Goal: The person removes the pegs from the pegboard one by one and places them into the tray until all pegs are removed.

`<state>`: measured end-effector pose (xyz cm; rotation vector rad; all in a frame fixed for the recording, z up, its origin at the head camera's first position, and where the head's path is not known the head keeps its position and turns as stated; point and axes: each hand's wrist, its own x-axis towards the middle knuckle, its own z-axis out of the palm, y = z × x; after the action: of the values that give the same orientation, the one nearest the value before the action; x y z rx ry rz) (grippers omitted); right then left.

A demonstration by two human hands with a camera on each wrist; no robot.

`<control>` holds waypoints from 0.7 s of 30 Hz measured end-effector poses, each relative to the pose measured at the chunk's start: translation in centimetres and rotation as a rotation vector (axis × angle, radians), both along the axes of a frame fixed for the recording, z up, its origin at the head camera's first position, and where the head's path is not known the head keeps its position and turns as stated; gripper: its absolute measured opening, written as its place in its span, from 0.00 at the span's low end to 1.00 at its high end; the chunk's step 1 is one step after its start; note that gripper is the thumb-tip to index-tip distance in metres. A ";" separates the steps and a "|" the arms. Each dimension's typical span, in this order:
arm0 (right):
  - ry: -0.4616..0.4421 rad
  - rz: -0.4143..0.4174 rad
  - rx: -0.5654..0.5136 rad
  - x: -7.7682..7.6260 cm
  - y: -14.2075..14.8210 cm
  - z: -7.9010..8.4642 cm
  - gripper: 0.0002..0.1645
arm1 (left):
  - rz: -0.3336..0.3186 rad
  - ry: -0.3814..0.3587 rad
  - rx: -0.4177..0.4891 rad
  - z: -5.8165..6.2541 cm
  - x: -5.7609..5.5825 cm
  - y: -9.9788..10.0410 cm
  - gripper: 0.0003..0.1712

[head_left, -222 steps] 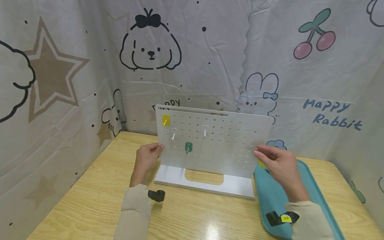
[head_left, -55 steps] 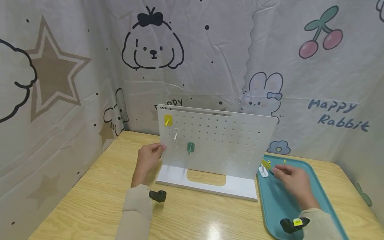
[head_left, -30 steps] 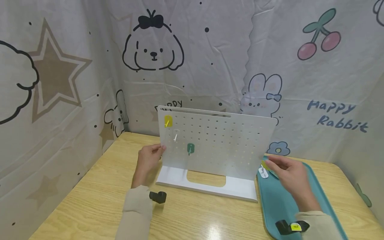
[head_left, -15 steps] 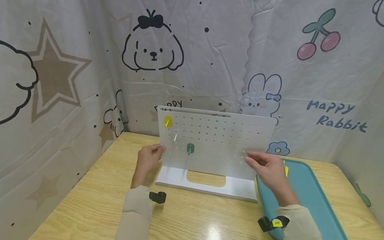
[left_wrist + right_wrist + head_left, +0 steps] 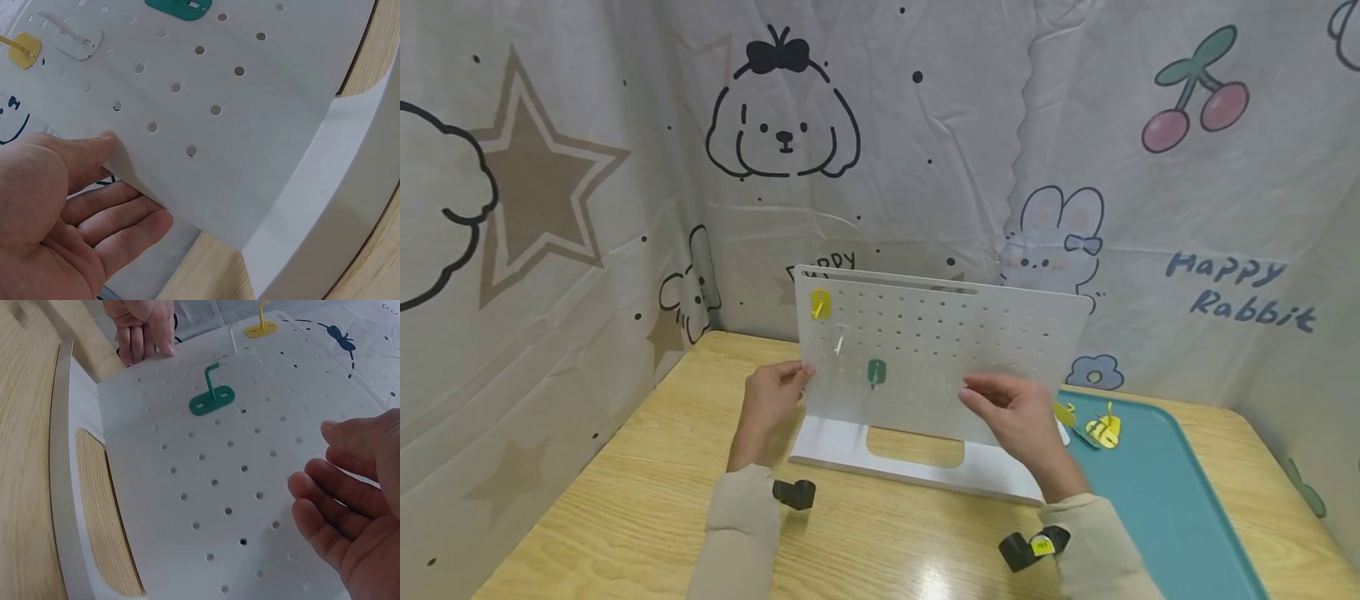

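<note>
A white pegboard (image 5: 917,396) stands upright on its white base. My left hand (image 5: 775,396) pinches its left edge, the thumb on the front face (image 5: 87,153) and the other fingers behind. Three hooks hang on the board: a yellow hook (image 5: 821,305) at top left, a white hook (image 5: 840,340) below it, and a green hook (image 5: 877,372) lower down. My right hand (image 5: 1018,421) hovers before the board's right half, right of the green hook. In the right wrist view, its fingers (image 5: 334,487) are loosely bent and apart from the thumb, with nothing between them.
A teal tray (image 5: 1172,500) lies to the right of the board. At its far left corner are a yellow striped hook (image 5: 1103,431), a yellow-green hook (image 5: 1063,413), a teal piece (image 5: 1086,437) and a partly hidden white piece (image 5: 1063,432). A patterned curtain (image 5: 917,208) hangs behind the table.
A second white hook, earlier near the board's middle, has left it; a white hook later shows in the tray. My right hand has moved left from the tray. My left hand stays put.
</note>
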<state>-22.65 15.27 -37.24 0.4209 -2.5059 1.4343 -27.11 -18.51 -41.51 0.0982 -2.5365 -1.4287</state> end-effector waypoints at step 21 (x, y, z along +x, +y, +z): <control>0.038 0.160 -0.038 -1.9 -5.8 -1.2 0.11 | 0.001 -0.012 0.004 -0.4 -0.2 -0.2 0.20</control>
<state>-24.56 9.46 -38.39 0.6478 -2.4597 1.5125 -27.29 -18.71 -41.93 0.1087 -2.5428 -1.4373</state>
